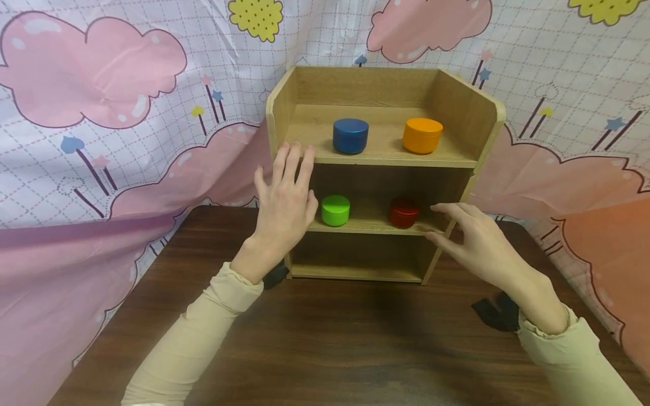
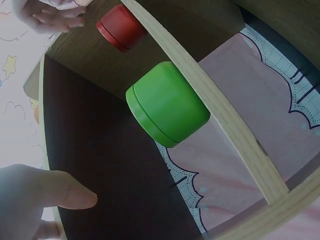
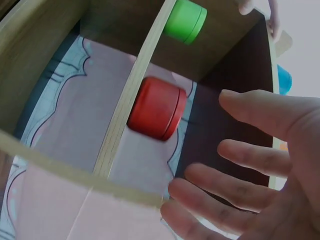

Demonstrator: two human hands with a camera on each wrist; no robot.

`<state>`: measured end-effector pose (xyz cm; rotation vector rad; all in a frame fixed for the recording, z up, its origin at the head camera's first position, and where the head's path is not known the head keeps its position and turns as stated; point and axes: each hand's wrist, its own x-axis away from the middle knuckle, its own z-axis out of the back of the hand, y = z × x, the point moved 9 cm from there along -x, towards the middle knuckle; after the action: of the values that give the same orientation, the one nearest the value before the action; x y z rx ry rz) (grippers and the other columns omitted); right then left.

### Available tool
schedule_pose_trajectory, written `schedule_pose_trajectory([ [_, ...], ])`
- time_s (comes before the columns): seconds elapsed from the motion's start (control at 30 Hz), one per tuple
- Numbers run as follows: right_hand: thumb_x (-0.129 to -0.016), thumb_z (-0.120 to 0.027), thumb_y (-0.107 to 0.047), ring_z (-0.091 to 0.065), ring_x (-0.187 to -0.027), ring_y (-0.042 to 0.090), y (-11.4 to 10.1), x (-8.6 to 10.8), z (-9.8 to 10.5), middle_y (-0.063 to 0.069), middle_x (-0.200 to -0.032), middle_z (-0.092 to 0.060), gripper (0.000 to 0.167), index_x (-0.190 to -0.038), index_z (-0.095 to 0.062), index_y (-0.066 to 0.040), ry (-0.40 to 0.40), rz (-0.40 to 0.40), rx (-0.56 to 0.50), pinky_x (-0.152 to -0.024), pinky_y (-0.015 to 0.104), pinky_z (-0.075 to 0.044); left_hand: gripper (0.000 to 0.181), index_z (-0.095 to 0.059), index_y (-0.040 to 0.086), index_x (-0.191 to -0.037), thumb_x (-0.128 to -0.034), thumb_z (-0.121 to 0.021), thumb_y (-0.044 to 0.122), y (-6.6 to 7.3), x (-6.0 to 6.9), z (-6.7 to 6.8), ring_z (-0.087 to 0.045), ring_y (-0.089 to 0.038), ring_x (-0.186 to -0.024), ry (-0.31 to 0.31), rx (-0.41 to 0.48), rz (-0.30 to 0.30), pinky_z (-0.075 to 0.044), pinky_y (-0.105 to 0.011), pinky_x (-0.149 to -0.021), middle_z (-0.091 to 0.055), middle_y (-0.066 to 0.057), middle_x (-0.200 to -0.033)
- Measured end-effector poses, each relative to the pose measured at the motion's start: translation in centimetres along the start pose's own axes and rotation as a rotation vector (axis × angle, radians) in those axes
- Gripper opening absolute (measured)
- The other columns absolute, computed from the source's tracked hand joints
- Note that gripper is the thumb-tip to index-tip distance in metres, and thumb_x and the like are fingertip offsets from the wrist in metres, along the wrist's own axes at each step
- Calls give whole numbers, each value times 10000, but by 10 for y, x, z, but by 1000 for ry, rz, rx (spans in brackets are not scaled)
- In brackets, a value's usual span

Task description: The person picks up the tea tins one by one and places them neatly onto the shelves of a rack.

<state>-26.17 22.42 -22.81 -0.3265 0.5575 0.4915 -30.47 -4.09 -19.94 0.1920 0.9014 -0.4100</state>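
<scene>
A wooden shelf unit (image 1: 386, 162) holds a blue container (image 1: 350, 136) and an orange container (image 1: 422, 135) on its top level. On the middle level stand a green container (image 1: 335, 211) (image 2: 167, 105) and a red container (image 1: 403, 213) (image 3: 157, 108). My left hand (image 1: 285, 208), fingers extended, is at the shelf's left side near the top board's edge; whether it touches cannot be told. My right hand (image 1: 479, 245) is beside the shelf's right side, near the red container, fingers spread and holding nothing. In the right wrist view my right hand's fingers (image 3: 225, 187) extend before the opening.
The shelf stands on a dark wooden table (image 1: 355, 338). Behind hangs a patterned cloth (image 1: 213, 158) with pink clouds. Dark pieces are at both wrists, over the table. The shelf's lowest level (image 1: 355, 273) is below the green and red containers.
</scene>
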Motion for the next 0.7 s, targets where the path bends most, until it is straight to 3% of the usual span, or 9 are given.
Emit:
schedule_pose_trajectory([
  [0.13,-801,-762,-136,-653,-789,209,13,14,10,61,-947,-699,356,-1134,-657,-66,18,-20,-5,-715,215,-495,728,-328,126,-1481,-825,-646,135,0,0,0,-255,-277,-1444,3,-5,-2,-274,-682,-993,-366,-117,-1508],
  [0.27,-795,-767,-139,-676,-747,248,32,25,20,63,-924,-725,301,-1078,-682,-83,42,-64,10,-684,57,-422,739,-322,125,-1483,-822,-651,137,0,0,0,-260,-280,-1441,6,-16,-7,-281,-681,-989,-366,-115,-1509],
  [0.37,-814,-754,-176,-685,-748,277,48,33,22,101,-916,-730,306,-1087,-678,-61,26,-110,40,-668,162,-478,735,-326,123,-1481,-821,-649,136,0,0,0,-265,-279,-1438,10,-21,-5,-282,-678,-989,-369,-113,-1505],
  [0.47,-856,-715,-231,-687,-793,337,67,43,19,172,-952,-718,339,-1115,-661,-19,-24,-157,65,-692,393,-524,731,-334,120,-1476,-818,-653,135,0,0,1,-268,-278,-1435,15,-21,-3,-286,-678,-985,-375,-114,-1499],
  [0.53,-878,-688,-274,-669,-839,385,82,50,16,223,-992,-700,377,-1131,-645,1,-61,-188,89,-701,522,-494,731,-336,119,-1475,-817,-654,135,0,0,1,-267,-278,-1435,16,-19,-2,-286,-676,-986,-375,-113,-1499],
  [0.7,-889,-659,-350,-600,-922,490,123,73,0,319,-1085,-633,492,-1178,-598,43,-151,-277,151,-704,607,-447,728,-338,122,-1475,-819,-653,141,1,0,1,-272,-275,-1433,15,-21,0,-289,-670,-989,-376,-111,-1500],
])
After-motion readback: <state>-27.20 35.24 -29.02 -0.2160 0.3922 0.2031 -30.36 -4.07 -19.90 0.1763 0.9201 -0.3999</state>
